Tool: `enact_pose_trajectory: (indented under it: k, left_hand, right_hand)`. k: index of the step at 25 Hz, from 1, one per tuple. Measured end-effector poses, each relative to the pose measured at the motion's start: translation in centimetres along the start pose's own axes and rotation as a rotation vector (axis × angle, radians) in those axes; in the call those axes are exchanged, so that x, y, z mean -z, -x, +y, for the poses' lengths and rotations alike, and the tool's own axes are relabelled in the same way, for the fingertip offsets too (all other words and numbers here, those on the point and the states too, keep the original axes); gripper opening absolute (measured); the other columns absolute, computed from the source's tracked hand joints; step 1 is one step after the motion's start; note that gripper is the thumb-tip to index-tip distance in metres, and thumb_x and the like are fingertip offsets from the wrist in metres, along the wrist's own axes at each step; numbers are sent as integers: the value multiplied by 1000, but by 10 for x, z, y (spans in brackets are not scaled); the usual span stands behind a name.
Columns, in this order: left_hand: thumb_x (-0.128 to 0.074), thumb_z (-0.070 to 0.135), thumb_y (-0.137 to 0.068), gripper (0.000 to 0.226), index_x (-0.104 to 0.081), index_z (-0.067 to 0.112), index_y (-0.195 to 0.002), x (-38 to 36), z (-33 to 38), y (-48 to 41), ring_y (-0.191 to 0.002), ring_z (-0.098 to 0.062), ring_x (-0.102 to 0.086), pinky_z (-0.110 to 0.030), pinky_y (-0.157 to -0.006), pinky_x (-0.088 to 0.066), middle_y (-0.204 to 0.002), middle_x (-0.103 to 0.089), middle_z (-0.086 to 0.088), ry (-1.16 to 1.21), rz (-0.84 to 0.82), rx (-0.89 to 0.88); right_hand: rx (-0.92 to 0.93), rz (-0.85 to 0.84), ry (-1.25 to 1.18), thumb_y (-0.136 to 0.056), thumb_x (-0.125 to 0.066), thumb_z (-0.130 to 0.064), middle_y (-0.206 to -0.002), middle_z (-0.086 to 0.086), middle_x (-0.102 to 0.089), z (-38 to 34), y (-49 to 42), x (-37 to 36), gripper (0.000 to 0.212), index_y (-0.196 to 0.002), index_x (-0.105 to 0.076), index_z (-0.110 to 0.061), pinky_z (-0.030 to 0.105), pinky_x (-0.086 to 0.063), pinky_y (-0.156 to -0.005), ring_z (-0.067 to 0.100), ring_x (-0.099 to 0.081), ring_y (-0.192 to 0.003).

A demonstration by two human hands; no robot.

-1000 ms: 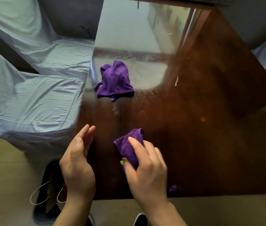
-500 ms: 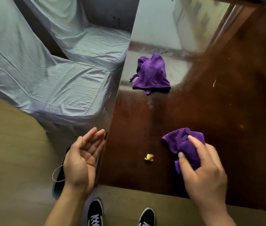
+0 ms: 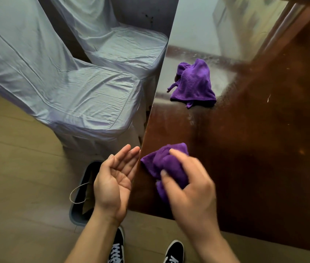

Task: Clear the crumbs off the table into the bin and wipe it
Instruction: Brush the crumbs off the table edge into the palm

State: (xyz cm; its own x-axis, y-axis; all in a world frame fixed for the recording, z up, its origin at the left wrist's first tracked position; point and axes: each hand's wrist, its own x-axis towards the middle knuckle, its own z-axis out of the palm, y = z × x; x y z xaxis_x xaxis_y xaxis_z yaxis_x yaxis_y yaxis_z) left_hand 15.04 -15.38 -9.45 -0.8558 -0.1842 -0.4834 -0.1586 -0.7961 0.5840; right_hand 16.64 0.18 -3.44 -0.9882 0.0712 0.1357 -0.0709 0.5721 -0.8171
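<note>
My right hand (image 3: 190,192) grips a bunched purple cloth (image 3: 164,164) pressed on the glossy dark brown table (image 3: 254,149), right at its left edge. My left hand (image 3: 114,179) is cupped palm up, fingers apart, just off that edge beside the cloth. Below the left hand on the floor stands a dark bin (image 3: 83,196) with a brown paper bag and a cord handle inside. A second purple cloth (image 3: 194,84) lies crumpled farther back on the table. No crumb shows; the cloth and hands cover that spot.
Two chairs under grey-lilac covers (image 3: 74,88) stand close along the table's left side. The floor (image 3: 17,186) is pale wood. My two black shoes (image 3: 118,247) are at the bottom, near the table's front edge.
My right hand has swept the cloth left across the table to its edge, over where the small yellow crumb lay. The left hand stays cupped at the edge above the bin.
</note>
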Motion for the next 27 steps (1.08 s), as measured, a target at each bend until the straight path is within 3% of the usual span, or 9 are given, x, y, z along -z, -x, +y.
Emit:
enact_pose_trajectory:
  k: [3,7,9,12,15,20,23,27]
  left_hand:
    - [-31,30,-99,47,-58,3,-125,2,1,1,-116,-29,-63,-36,-96,-51,-121,-67,-21,33,-11,21]
    - [-31,30,-99,47,-57,2,-127,3,0,2,-117,-29,-62,-36,-95,-52,-123,-66,-21,49,-20,33]
    - [-31,30,-99,47,-57,2,-127,3,0,2,-117,-30,-62,-37,-96,-51,-123,-66,-21,56,-18,29]
    - [-31,30,-99,47,-57,2,-127,3,-1,1,-116,-30,-63,-37,-97,-50,-122,-66,-21,60,-4,40]
    - [-31,29,-99,47,-58,1,-124,1,-1,0,-114,-29,-64,-36,-96,-52,-120,-67,-21,79,12,48]
    - [-31,29,-99,46,-59,2,-123,3,-1,1,-115,-26,-63,-36,-96,-50,-122,-67,-19,73,8,51]
    - [-32,31,-99,46,-61,4,-122,4,-2,1,-117,-25,-62,-34,-91,-53,-123,-67,-15,64,5,80]
    - [-34,33,-97,48,-59,4,-126,8,-1,-1,-121,-28,-59,-39,-96,-47,-129,-64,-15,132,-20,172]
  right_hand:
    - [-64,92,-37,-82,-73,-29,-109,-13,-68,14,-27,29,39,-120,-64,-31,26,-51,-89,5,-65,-100]
    - [-170,64,204,-79,-72,-31,-112,-10,-60,34,-19,67,45,-122,-61,-36,33,-48,-78,15,-61,-97]
    - [-168,60,346,-73,-78,-28,-115,-4,-58,34,3,66,52,-122,-62,-35,31,-45,-75,23,-63,-93]
    - [-89,74,435,-66,-84,-23,-111,2,-64,20,38,39,52,-115,-69,-29,32,-53,-68,31,-69,-84]
    - [-31,75,387,-64,-77,-29,-102,1,-66,0,48,9,46,-110,-72,-27,32,-57,-60,28,-70,-75]
    - [-11,37,324,-69,-71,-36,-94,-3,-62,-21,37,-21,43,-111,-69,-27,24,-49,-56,21,-65,-69]
    - [-19,-22,268,-72,-63,-44,-95,-7,-60,-31,32,-36,44,-114,-66,-31,19,-42,-59,14,-59,-75]
    - [-101,-151,36,-76,-62,-45,-98,-13,-62,-40,22,-52,36,-111,-62,-38,20,-49,-70,6,-61,-85]
